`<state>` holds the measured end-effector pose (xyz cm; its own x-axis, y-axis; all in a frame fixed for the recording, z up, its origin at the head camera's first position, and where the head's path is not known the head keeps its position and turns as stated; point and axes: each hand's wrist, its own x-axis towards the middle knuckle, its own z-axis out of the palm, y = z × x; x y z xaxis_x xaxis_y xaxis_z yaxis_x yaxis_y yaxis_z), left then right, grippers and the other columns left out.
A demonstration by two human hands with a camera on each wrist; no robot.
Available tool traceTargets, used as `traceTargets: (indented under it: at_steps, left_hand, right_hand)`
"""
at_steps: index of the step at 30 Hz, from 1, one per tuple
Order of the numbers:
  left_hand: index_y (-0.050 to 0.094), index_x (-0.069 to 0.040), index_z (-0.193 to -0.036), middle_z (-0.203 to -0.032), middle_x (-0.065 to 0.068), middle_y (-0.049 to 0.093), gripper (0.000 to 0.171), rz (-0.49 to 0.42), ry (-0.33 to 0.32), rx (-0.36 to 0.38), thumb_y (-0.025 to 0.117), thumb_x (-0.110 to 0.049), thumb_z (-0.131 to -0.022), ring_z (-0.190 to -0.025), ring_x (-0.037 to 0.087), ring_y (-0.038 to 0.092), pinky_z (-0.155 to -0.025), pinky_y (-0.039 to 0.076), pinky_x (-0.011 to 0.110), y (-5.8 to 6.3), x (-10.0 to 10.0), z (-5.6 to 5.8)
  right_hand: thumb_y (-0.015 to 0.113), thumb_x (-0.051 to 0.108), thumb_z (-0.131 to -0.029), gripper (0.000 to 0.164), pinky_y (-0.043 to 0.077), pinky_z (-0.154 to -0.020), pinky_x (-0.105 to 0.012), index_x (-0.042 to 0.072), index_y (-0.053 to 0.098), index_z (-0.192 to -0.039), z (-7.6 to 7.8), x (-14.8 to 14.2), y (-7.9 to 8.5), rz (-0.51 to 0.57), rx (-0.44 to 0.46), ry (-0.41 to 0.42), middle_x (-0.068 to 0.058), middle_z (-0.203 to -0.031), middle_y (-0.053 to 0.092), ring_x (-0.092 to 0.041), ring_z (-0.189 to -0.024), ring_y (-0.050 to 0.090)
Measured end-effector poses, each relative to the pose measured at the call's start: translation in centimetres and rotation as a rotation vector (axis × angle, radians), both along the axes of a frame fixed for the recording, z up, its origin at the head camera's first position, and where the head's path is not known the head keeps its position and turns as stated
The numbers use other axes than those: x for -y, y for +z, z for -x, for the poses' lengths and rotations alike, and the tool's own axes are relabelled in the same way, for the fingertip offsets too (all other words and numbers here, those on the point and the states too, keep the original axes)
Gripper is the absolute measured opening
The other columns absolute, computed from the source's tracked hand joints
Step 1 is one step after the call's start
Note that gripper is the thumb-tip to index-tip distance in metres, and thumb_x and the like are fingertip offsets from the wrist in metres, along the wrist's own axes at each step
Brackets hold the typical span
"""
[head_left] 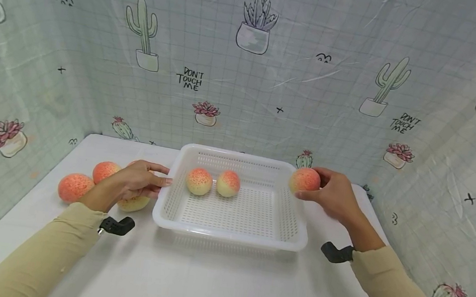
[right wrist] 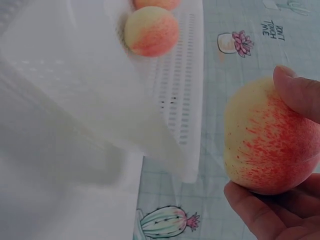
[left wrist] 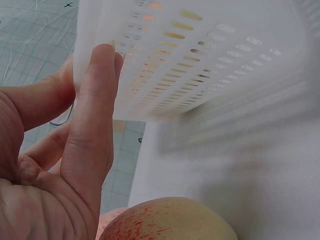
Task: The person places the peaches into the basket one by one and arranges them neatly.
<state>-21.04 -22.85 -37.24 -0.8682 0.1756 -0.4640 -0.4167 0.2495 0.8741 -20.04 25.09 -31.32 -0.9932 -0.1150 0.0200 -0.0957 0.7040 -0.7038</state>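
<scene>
Beige sleeves are seen in foregrnd, w/ basket pinched at L rim by L hand, prob. to steady it, & one peach gripped by R hand near R rim, two peaches inside.

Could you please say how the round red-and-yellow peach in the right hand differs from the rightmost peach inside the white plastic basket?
The right hand grips the held peach; the basket peach lies ungripped. In the head view, the held peach looks redder than the basket peach. Both are round.
</scene>
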Motion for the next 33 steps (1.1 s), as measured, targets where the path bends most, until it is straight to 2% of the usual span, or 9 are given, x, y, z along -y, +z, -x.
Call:
traceTargets:
  at_steps: [8,18,29,33]
  left_hand:
    - [0.049,-0.003,-0.151,-0.095,0.006,0.079,0.064,0.012,0.002,-0.003,0.077,-0.02,-0.096,-0.076,0.015,0.077,-0.076,0.066,0.032,-0.1,0.0,0.2]
    - [0.049,-0.003,-0.151,-0.093,0.006,0.078,0.061,0.004,0.005,-0.001,0.075,-0.017,-0.098,-0.074,0.014,0.076,-0.078,0.066,0.034,0.0,0.0,0.0]
    - [0.049,-0.003,-0.151,-0.093,0.006,0.078,0.061,0.002,0.001,-0.004,0.075,-0.017,-0.098,-0.073,0.014,0.076,-0.077,0.066,0.033,0.0,0.0,0.0]
    - [0.049,-0.003,-0.151,-0.093,0.006,0.078,0.062,0.001,0.0,-0.009,0.076,-0.018,-0.097,-0.073,0.014,0.076,-0.078,0.066,0.034,-0.1,0.1,-0.1]
  right_hand:
    - [0.093,0.019,-0.078,0.08,0.059,-0.104,-0.051,0.003,0.054,-0.146,0.7,1.1,0.2,0.071,0.034,0.012,-0.021,-0.138,0.064,-0.036,-0.117,0.066]
    - [0.093,0.02,-0.079,0.079,0.06,-0.101,-0.043,0.005,0.055,-0.146,1.5,2.3,0.4,0.063,0.077,0.008,-0.019,-0.136,0.066,-0.032,-0.115,0.066]
    - [0.091,0.023,-0.08,0.079,0.06,-0.096,-0.04,0.001,0.055,-0.146,2.3,3.4,-0.1,0.003,0.068,0.017,-0.021,-0.133,0.068,-0.032,-0.112,0.067]
    - [0.091,0.024,-0.08,0.076,0.06,-0.092,-0.036,0.001,0.057,-0.144,2.4,3.7,-0.2,0.0,0.078,0.02,-0.02,-0.131,0.069,-0.03,-0.109,0.068]
